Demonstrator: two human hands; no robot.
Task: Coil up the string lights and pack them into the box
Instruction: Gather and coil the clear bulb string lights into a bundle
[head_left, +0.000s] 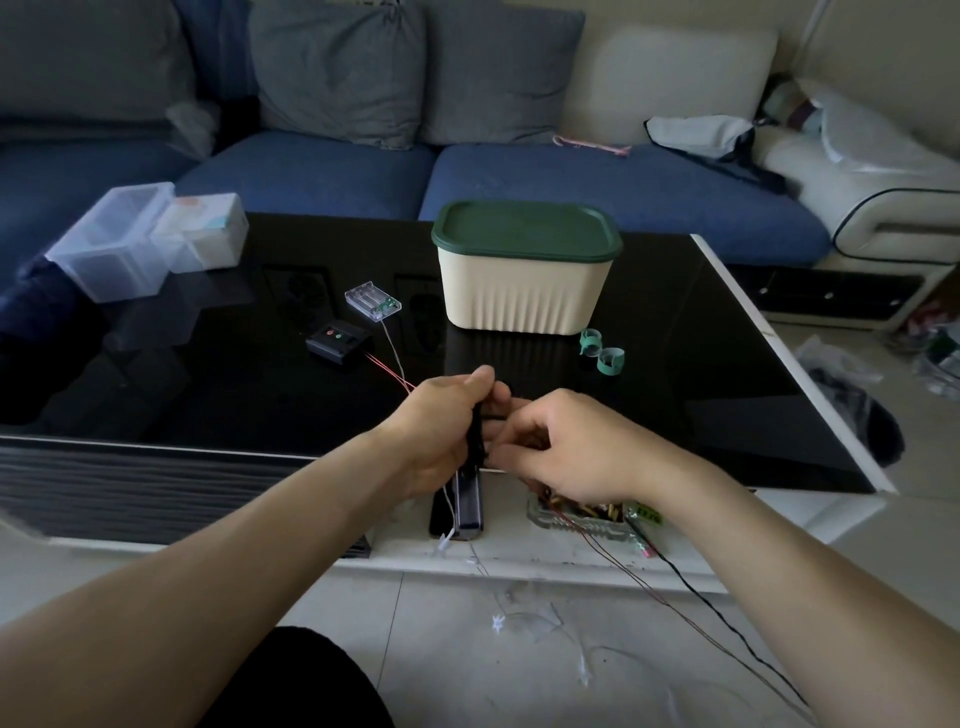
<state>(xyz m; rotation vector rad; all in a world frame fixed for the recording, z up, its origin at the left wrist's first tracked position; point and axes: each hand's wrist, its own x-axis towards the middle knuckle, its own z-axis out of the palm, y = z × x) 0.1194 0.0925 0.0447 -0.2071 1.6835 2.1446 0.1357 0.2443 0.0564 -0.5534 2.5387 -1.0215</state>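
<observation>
My left hand (447, 431) grips a small dark bundle of coiled string light wire (475, 431) above the front edge of the black table (208, 395). My right hand (566, 447) pinches the same wire right beside it. Thin red and black wires (675, 587) trail from my hands down to the floor on the right. Two more red wires run back to a black battery box (336, 342). A clear battery holder (372, 301) with a white wire lies behind it. The cream box with a green lid (524, 270) stands shut at the table's middle.
Two green strap rings (602, 352) lie right of the box. Clear plastic containers (130, 241) sit at the table's far left. A glass ashtray (587, 514) and a phone (462, 506) rest on the lower shelf under my hands. White string lights (519, 618) lie loose on the floor.
</observation>
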